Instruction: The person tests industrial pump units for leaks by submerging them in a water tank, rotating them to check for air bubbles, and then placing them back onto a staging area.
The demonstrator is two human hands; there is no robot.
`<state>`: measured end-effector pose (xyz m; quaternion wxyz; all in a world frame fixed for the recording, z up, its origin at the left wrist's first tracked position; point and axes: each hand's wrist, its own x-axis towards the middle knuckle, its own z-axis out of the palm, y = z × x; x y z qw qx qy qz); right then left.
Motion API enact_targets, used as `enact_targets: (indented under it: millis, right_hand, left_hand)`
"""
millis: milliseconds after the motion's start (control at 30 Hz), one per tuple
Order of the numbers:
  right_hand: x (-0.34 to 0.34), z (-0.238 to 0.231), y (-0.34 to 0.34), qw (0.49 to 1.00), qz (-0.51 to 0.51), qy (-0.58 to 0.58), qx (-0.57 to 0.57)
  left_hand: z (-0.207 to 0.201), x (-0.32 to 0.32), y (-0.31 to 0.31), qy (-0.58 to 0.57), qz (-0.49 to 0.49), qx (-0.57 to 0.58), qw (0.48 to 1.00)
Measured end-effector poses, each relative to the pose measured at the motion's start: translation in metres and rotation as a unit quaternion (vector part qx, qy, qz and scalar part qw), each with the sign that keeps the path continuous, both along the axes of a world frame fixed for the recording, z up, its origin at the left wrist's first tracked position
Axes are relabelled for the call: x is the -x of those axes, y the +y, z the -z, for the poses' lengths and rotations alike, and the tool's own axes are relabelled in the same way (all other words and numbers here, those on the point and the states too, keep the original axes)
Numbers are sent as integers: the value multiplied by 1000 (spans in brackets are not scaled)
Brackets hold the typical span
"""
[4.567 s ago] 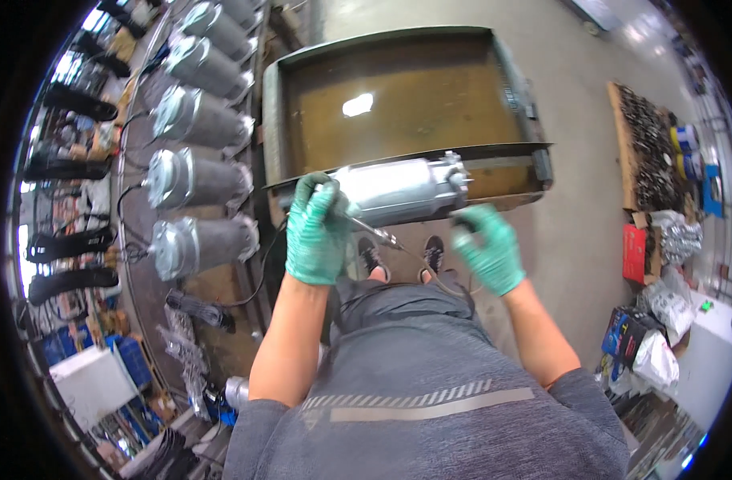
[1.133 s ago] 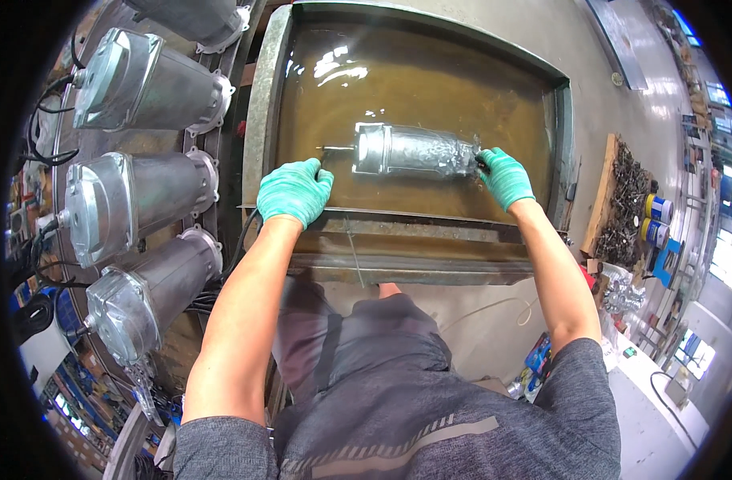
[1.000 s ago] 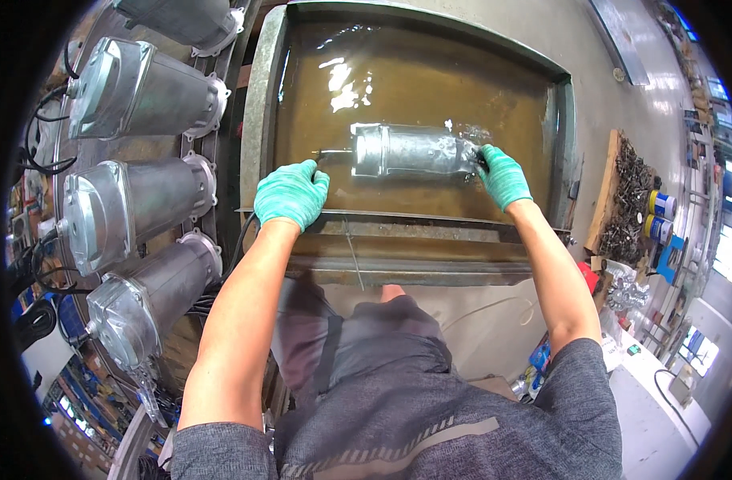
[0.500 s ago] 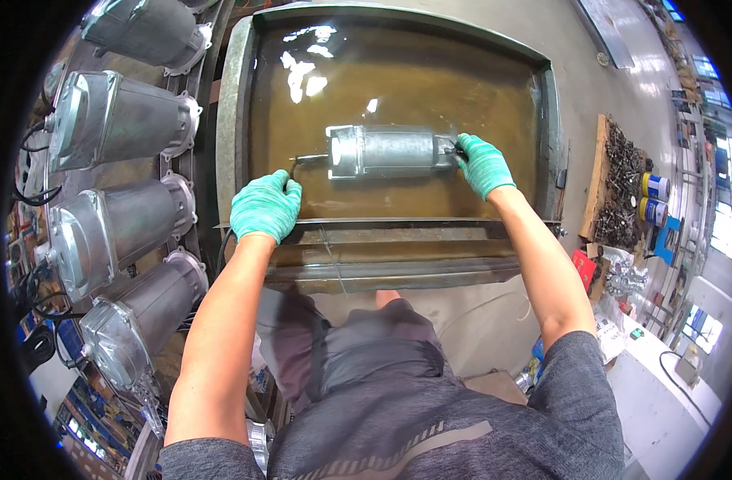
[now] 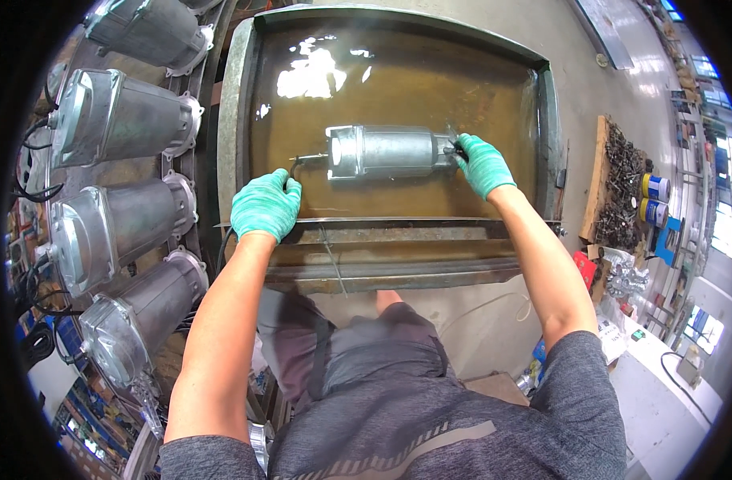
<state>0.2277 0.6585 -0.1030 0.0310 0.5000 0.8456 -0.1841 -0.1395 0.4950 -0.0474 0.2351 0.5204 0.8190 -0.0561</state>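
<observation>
A silver cylindrical metal housing (image 5: 398, 152), shaped like a motor or pump casing, lies on its side in a metal tank (image 5: 236, 120) of brownish liquid. My left hand (image 5: 266, 206), in a green knit glove, is closed around a black cable (image 5: 294, 166) beside the housing's left end. A thin metal rod (image 5: 311, 157) runs between that cable and the housing. At the housing's right end, my gloved right hand (image 5: 483, 166) grips a small dark fitting (image 5: 459, 149). My fingers hide most of this fitting, so its kind is unclear.
Several similar silver housings (image 5: 126, 120) with black cables stand in a row on a rack to the left. Right of the tank, a wooden-edged tray (image 5: 596, 180) holds a pile of small dark metal parts, with cans (image 5: 655, 187) beside it. A metal ledge (image 5: 398, 234) borders the tank's near side.
The liquid's surface has shifted, and its bright reflections have changed shape and place. Both hands and the housing stay almost where they were.
</observation>
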Motion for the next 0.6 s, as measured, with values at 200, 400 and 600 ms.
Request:
enact_targets:
  millis: [200, 400, 600]
  right_hand:
    - [-23, -43, -18, 987, 123, 87, 52]
    - [-133, -33, -34, 966, 214, 128, -70]
    - [-133, -25, -35, 950, 279, 115, -78]
  left_hand:
    - [4, 2, -4, 8, -9, -11, 1000]
    - [-1, -2, -1, 6, -9, -2, 1000]
    - [1, -2, -2, 12, -10, -7, 1000]
